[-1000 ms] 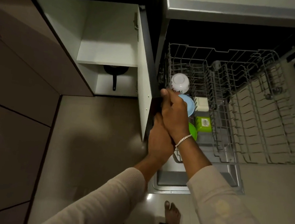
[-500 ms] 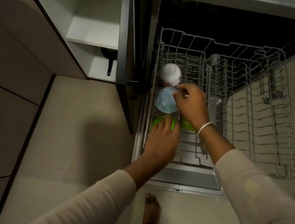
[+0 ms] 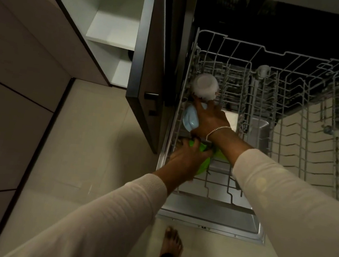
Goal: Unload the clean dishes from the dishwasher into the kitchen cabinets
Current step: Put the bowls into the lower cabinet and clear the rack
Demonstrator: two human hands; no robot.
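Observation:
The dishwasher's wire rack (image 3: 295,128) is pulled out in front of me. Along its left side stand an upturned white bowl (image 3: 205,86), a light blue bowl (image 3: 189,118) and a green bowl (image 3: 203,161). My right hand (image 3: 211,119) grips the blue bowl from its right side, fingers spread over it and reaching up to the white bowl. Lower down, my left hand (image 3: 188,159) grips the green bowl, fingers curled over its rim. The hands hide most of both bowls.
An open cabinet door (image 3: 149,60) stands edge-on just left of the rack, with white shelves (image 3: 112,31) behind it. The dishwasher door (image 3: 210,217) lies flat below the rack. My bare foot (image 3: 172,242) is on the tiled floor (image 3: 97,140).
The view has come closer and shifted left. My right hand has closed further over the blue bowl, and my left hand has gone from touching the green bowl to gripping it.

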